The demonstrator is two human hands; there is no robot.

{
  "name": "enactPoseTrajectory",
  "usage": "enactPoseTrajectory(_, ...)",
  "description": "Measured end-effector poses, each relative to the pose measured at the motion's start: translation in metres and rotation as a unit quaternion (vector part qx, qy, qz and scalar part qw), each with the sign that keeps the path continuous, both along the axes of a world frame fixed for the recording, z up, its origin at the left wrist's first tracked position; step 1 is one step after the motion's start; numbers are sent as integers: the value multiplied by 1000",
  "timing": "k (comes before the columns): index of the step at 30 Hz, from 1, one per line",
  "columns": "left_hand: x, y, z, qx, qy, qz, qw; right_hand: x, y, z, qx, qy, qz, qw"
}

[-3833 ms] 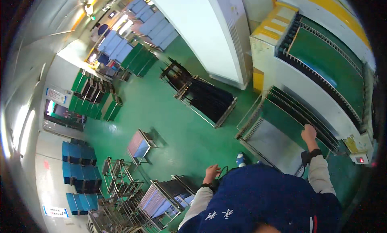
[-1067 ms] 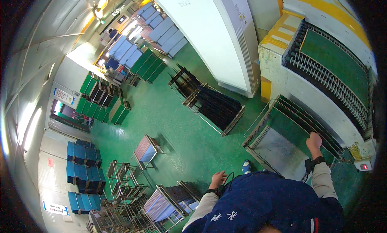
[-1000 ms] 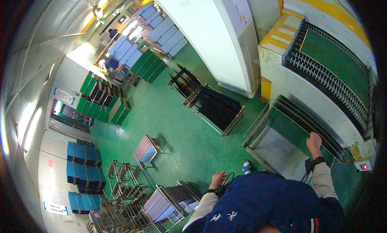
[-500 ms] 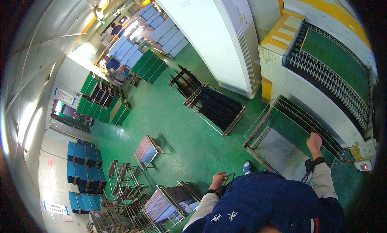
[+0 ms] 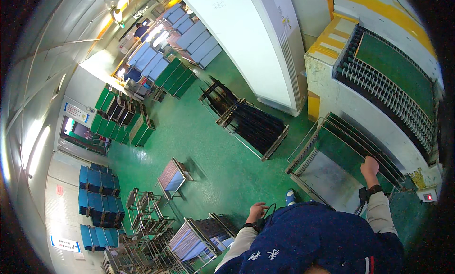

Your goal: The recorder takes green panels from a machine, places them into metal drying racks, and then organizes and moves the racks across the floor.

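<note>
At the right, my right hand [image 5: 369,170] is closed at the top edge of a thin green panel [image 5: 339,143] standing in a wire rack [image 5: 303,166]. Several more upright panels line the rack behind it, and a grey, cloudy sheet-like area [image 5: 327,179] lies in front. My fingertips are partly hidden against the panel edge. My left hand [image 5: 257,211] hangs in front of my body, its fingers loosely bent and apart, with nothing visible in them. A thin black cord [image 5: 271,208] loops beside it. Both wrists wear dark bands.
A machine with a roller conveyor [image 5: 386,91] carries a green panel at the upper right. A white cabinet [image 5: 246,41] stands ahead. On the green floor are a rack of dark panels [image 5: 253,127], a small slotted rack [image 5: 174,175] and a fuller rack [image 5: 199,241]. People work far back.
Both hands and the rack stay where they were. Far at the back, a person has shifted slightly to the right and up.
</note>
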State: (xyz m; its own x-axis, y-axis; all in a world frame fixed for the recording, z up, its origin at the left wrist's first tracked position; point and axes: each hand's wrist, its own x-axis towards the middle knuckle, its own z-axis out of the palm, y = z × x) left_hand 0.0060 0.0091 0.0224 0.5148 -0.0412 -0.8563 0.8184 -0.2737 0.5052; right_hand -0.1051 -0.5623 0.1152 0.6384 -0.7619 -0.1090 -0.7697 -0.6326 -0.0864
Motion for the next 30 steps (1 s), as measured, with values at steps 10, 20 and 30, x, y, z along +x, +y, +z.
enactPoseTrajectory(10,-7,-6,19,35,-25,-49,998,-2,-4,-8,-9,1,0,1000)
enactPoseTrajectory(20,-7,3,-3,-29,-35,-16,999,-6,-2,-10,-5,-30,13,999)
enactPoseTrajectory(30,-12,-5,3,10,-33,2,999,-8,9,16,55,39,57,996)
